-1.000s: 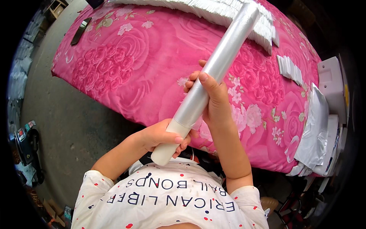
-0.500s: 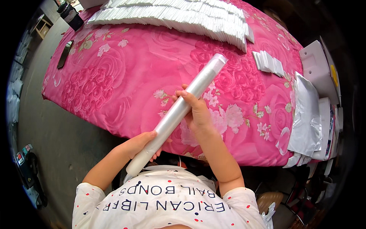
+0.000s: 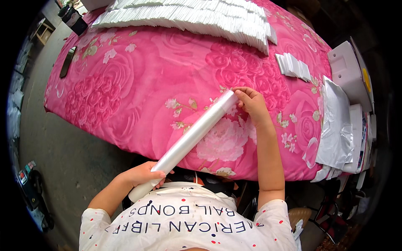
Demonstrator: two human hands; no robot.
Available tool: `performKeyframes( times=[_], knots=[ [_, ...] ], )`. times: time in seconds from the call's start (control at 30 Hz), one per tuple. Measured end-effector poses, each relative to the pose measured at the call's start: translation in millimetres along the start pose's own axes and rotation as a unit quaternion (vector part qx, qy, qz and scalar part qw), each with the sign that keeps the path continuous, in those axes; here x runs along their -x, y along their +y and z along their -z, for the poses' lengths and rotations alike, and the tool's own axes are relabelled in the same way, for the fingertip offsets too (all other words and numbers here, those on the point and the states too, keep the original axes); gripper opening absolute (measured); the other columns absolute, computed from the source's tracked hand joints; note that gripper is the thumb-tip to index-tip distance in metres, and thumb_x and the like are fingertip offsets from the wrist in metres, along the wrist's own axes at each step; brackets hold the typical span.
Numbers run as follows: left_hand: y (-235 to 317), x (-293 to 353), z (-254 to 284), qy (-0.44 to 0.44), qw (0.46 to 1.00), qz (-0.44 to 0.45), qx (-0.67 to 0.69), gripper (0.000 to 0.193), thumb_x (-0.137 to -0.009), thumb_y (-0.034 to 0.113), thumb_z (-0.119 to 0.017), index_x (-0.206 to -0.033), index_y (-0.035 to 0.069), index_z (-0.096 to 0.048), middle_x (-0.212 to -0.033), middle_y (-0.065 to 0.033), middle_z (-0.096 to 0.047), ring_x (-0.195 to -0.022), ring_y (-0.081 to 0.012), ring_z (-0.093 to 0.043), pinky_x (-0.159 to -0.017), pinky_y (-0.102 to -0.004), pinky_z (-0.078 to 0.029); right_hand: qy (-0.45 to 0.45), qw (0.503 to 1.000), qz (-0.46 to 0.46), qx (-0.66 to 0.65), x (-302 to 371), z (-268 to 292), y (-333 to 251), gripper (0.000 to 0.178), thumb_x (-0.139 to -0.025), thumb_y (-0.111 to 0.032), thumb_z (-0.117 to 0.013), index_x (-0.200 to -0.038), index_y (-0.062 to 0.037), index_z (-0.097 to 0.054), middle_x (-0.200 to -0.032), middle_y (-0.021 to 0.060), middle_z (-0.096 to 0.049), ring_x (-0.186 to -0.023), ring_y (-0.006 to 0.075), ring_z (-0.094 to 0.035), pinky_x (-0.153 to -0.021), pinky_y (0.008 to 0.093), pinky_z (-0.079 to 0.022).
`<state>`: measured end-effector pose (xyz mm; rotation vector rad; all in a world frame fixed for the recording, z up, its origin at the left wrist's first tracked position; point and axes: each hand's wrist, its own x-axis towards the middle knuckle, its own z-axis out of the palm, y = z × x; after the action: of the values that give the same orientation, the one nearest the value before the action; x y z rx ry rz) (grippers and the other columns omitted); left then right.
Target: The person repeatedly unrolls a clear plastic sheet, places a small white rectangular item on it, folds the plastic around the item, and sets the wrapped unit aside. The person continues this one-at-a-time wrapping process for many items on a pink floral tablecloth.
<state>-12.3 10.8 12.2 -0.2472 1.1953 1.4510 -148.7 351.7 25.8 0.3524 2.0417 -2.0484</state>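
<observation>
A long white roll of thin, shiny plastic film (image 3: 190,140) slants across in front of me, its lower end by my shirt and its far end over the table. My left hand (image 3: 151,175) is wrapped round the roll near the lower end. At the far end, my right hand (image 3: 250,100) pinches the film's edge between thumb and fingers. Beneath the roll's upper part lies a pink rose-patterned tablecloth (image 3: 146,88).
Rows of white folded packets (image 3: 184,19) line the far side, with a smaller packet stack (image 3: 292,67) to their right. A phone (image 3: 68,62) and a dark bottle (image 3: 73,19) sit at left. Silvery-white sheets (image 3: 335,129) and a white box (image 3: 349,73) stand at right.
My right hand has slid from the roll's middle up to its far end and now pinches there. The roll has come down and toward me, with my left hand still round it.
</observation>
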Motion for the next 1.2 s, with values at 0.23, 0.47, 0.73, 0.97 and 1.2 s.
performKeyframes(
  times=[0.23, 0.47, 0.73, 0.97, 1.2],
  knots=[
    [0.7, 0.5, 3.2, -0.042, 0.998, 0.015, 0.040, 0.064, -0.072, 0.042, -0.073, -0.113, -0.002, -0.053, -0.069, -0.0045, -0.056, -0.060, -0.0103, -0.055, -0.056, -0.0240, -0.046, -0.141, 0.985, -0.075, 0.066, -7.0, 9.1, -2.4, 0.017, -0.084, -0.020, -0.065, -0.090, -0.0048, -0.062, -0.066, -0.0044, -0.054, -0.053, 0.0009, -0.043, -0.046, 0.0149, -0.032],
    [3.0, -0.7, 3.5, -0.043, 0.999, 0.020, -0.001, 0.061, -0.071, 0.037, -0.074, -0.112, -0.002, -0.052, -0.074, -0.0064, -0.058, -0.061, -0.0103, -0.055, -0.058, -0.0237, -0.047, -0.114, 0.991, -0.051, 0.040, -6.0, 21.6, 4.4, 0.015, -0.084, -0.019, -0.065, -0.086, -0.0041, -0.064, -0.070, -0.0046, -0.057, -0.056, 0.0009, -0.045, -0.050, 0.0162, -0.035],
    [-9.1, 29.8, 35.1, -0.060, 0.990, 0.098, -0.080, 0.047, -0.073, 0.021, -0.070, -0.111, -0.001, -0.053, -0.087, -0.0096, -0.064, -0.075, -0.0137, -0.060, -0.070, -0.0275, -0.049, 0.030, 0.990, -0.013, 0.140, -11.9, 114.7, -12.8, 0.015, -0.085, -0.018, -0.064, -0.086, -0.0037, -0.064, -0.068, -0.0057, -0.055, -0.054, 0.0002, -0.040, -0.047, 0.0173, -0.029],
    [10.5, 51.0, 53.9, -0.001, 0.933, 0.050, -0.357, 0.045, -0.064, 0.020, -0.078, -0.104, 0.003, -0.063, -0.094, -0.0066, -0.067, -0.088, -0.0153, -0.061, -0.078, -0.0292, -0.047, 0.127, 0.977, 0.024, 0.168, -14.5, 210.5, -3.8, 0.017, -0.086, -0.020, -0.063, -0.090, -0.0041, -0.065, -0.068, -0.0063, -0.055, -0.052, 0.0006, -0.042, -0.045, 0.0163, -0.030],
    [115.5, -6.5, -19.3, 0.101, 0.693, -0.172, -0.692, 0.031, -0.062, 0.016, -0.069, -0.089, 0.005, -0.059, -0.082, -0.0112, -0.064, -0.077, -0.0313, -0.061, -0.067, -0.0400, -0.047, 0.025, 0.988, 0.023, 0.152, -27.5, 143.2, -5.9, 0.018, -0.086, -0.020, -0.063, -0.092, -0.0028, -0.065, -0.070, -0.0050, -0.055, -0.055, 0.0016, -0.041, -0.049, 0.0176, -0.031]
  ],
)
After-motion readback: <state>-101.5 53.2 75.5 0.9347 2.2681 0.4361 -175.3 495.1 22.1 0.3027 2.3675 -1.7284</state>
